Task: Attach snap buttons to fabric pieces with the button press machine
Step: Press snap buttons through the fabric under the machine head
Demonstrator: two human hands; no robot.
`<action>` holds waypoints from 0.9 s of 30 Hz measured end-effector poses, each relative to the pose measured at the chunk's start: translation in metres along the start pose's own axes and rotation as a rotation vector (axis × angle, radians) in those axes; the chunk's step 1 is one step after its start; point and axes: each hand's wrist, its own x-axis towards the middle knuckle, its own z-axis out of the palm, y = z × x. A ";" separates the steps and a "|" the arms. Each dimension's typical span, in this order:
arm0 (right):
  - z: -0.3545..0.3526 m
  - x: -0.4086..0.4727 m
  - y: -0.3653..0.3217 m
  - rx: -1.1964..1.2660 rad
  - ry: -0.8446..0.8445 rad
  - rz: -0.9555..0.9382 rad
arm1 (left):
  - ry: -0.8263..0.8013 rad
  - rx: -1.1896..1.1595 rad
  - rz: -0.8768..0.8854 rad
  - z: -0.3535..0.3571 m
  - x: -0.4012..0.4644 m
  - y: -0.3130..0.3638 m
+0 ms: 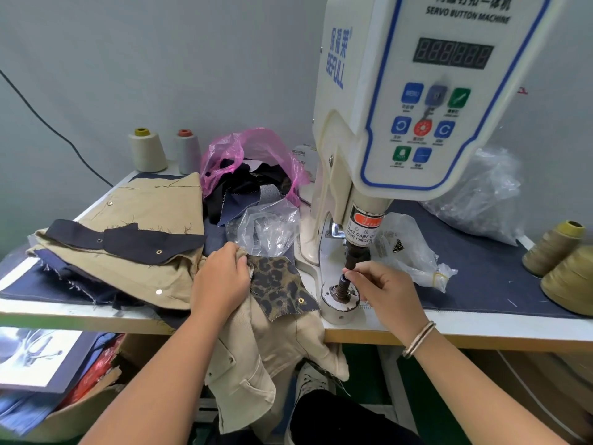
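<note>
The white button press machine (414, 91) stands at the middle right of the table, its dark punch (354, 255) above the lower die post (341, 289). My right hand (385, 292) pinches a small dark snap part at the top of the die post, right under the punch. My left hand (221, 281) grips the beige fabric (276, 342) beside a leopard-print piece (277, 282) with a brass snap at its corner. The beige fabric hangs over the table's front edge.
A pile of beige and navy fabric pieces (128, 239) with snaps lies at left. A pink bag of dark scraps (253, 168), clear plastic bags (269, 229), and thread cones (147, 150) stand behind. More cones (555, 248) sit at right. Boxes sit under the table.
</note>
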 end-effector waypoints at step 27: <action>0.125 -0.010 -0.029 -0.300 -0.192 -0.184 | -0.081 -0.232 -0.003 -0.013 0.012 0.000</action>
